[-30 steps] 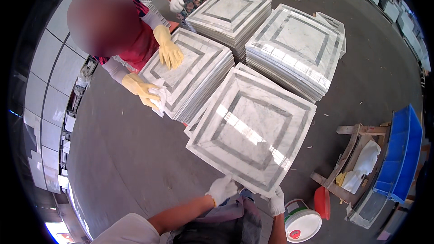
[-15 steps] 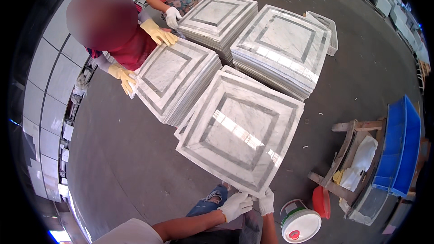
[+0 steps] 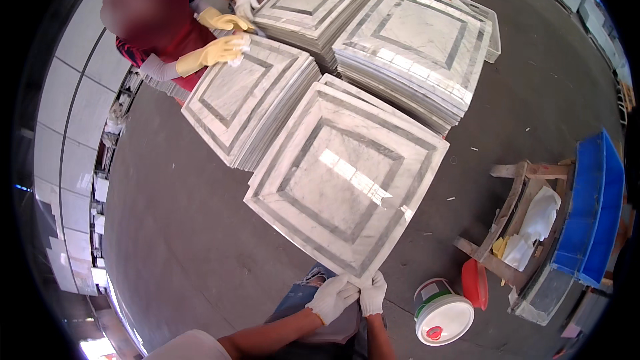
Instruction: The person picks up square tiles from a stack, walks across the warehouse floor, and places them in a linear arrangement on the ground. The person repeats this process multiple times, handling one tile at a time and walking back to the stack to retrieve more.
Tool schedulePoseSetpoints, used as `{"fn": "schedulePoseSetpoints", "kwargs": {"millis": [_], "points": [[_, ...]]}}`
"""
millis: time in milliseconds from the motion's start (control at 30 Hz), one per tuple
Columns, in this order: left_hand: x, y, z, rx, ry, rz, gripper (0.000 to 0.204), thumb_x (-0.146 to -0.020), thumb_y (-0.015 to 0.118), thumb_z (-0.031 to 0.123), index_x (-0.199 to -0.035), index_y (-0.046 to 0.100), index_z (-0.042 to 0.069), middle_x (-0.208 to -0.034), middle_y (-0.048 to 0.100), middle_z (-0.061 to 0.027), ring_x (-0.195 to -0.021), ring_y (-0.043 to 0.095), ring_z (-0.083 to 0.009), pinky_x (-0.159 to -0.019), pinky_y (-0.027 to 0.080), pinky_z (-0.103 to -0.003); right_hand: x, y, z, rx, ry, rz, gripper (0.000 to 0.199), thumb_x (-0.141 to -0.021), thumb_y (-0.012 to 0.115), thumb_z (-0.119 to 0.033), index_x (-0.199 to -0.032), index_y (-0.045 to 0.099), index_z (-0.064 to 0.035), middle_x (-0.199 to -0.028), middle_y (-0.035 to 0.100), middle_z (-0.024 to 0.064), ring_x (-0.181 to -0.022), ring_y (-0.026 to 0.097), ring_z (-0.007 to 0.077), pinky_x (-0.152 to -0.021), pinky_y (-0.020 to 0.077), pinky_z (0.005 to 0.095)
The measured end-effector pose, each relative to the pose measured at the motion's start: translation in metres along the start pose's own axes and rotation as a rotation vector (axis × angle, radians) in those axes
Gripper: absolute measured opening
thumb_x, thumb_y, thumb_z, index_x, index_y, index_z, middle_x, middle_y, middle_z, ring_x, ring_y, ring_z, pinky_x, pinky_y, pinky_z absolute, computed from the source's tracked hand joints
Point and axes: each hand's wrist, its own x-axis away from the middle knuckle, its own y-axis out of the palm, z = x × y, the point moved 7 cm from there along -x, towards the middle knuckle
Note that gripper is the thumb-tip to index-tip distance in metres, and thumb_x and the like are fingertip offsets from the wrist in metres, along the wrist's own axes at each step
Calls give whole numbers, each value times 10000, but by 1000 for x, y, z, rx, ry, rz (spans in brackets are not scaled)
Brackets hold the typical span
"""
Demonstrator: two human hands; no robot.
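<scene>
Marble tile, square, lies flat atop one of four stacks on the floor, a corner toward the person, pinched there by left hand and right hand.

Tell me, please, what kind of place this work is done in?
Probably a stone or tile workshop. Stacks of square marble slabs lie on a grey concrete floor. The person's gloved left hand and right hand hold one slab's corner. Two co-workers in gloves wipe other stacks.
</scene>
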Motion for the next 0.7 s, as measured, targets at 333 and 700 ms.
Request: {"fn": "schedulePoseSetpoints", "kwargs": {"millis": [333, 700], "points": [[-10, -13, 11, -216, -66, 68, 367, -934, 579, 358, -1162, 559, 71, -1133, 617, -78, -1038, 591, -181, -898, 475, -334, 0, 0, -2, -21, 4, 14, 138, -951, 539, -67, -888, 603, 37, -811, 624, 16, -710, 542, 69, -628, 471, 243], [-9, -8, 3, -109, -10, 70, 385, -927, 593, 322, -1200, 546, 54, -1156, 623, -81, -1066, 595, -206, -950, 463, -372, 6, 6, -25, 67, -39, 11, 37, -869, 604, -4, -889, 601, 27, -802, 593, 2, -722, 525, 73, -626, 463, 245]]}}
